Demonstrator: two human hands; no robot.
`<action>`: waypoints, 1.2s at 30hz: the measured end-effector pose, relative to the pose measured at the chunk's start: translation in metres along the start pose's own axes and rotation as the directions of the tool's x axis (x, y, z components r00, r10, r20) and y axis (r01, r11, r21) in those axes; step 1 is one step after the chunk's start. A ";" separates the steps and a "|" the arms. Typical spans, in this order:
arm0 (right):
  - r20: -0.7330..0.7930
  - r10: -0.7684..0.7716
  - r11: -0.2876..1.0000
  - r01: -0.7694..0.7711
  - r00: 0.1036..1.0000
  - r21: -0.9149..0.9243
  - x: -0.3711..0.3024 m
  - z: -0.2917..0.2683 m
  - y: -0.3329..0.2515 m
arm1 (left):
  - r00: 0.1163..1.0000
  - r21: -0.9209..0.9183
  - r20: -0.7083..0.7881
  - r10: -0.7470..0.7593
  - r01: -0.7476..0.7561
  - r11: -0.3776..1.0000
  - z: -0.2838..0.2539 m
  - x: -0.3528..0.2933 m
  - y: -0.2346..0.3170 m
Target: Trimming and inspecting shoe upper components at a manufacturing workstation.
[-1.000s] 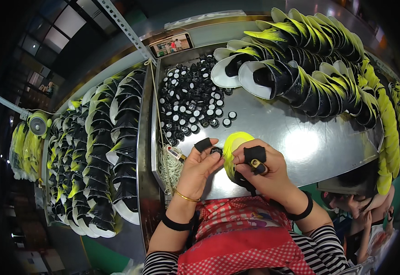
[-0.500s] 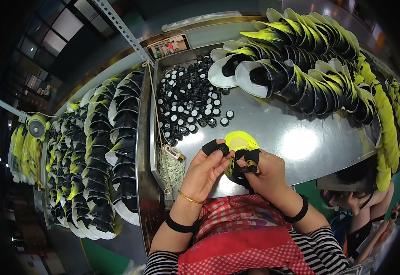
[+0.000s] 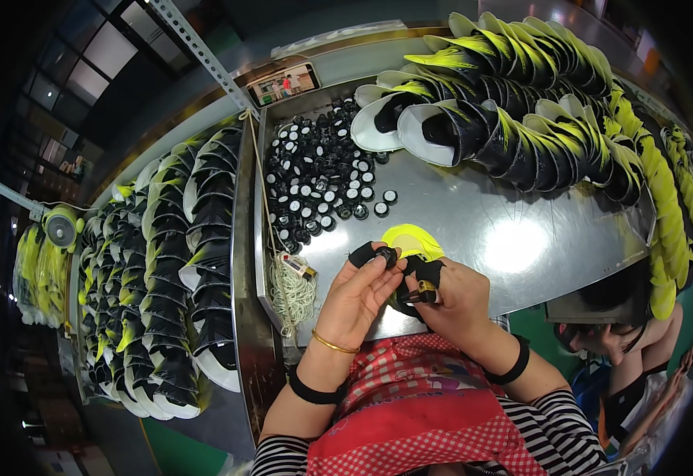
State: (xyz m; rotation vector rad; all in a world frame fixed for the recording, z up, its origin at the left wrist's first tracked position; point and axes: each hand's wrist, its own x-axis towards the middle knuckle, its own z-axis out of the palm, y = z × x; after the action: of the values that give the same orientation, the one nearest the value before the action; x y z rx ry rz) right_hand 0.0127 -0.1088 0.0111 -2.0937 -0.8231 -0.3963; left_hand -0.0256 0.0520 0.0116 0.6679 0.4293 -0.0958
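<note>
My left hand (image 3: 360, 295) pinches a small round black dial (image 3: 385, 255) between black-capped fingertips. It presses the dial against a yellow and black shoe upper (image 3: 412, 242). My right hand (image 3: 450, 297), with black finger caps and a ring, grips the same upper from the right. Both hands meet just above the near edge of the steel table (image 3: 481, 222). A gold bangle and a black band sit on my left wrist.
A heap of small black and white round dials (image 3: 319, 186) lies at the table's far left. Rows of yellow and black shoe uppers (image 3: 521, 87) fill the far right; more hang on racks (image 3: 180, 262) at left. A coil of white cord (image 3: 292, 292) lies nearby. Another person (image 3: 624, 333) crouches at right.
My hands have drawn closer together over the upper. The left hand has brought the dial from beside the upper onto it. The view has shifted slightly.
</note>
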 end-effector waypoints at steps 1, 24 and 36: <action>-0.004 -0.007 1.000 0.007 1.000 -0.006 0.000 0.000 -0.001 | 1.000 -0.023 0.005 -0.002 0.002 1.000 -0.002 0.001 -0.002; -0.016 0.045 0.996 -0.044 0.999 0.073 -0.003 -0.005 -0.002 | 0.997 0.042 0.072 0.032 -0.035 0.999 -0.003 0.003 -0.018; -0.018 0.058 0.998 -0.058 0.998 0.019 -0.007 -0.005 0.002 | 0.992 -0.026 0.104 -0.068 0.071 0.997 -0.006 0.005 -0.019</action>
State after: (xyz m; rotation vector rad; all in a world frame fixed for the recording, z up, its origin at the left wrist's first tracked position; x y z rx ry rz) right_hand 0.0091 -0.1166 0.0087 -2.0884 -0.7508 -0.3751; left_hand -0.0272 0.0409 -0.0061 0.6164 0.3545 -0.1891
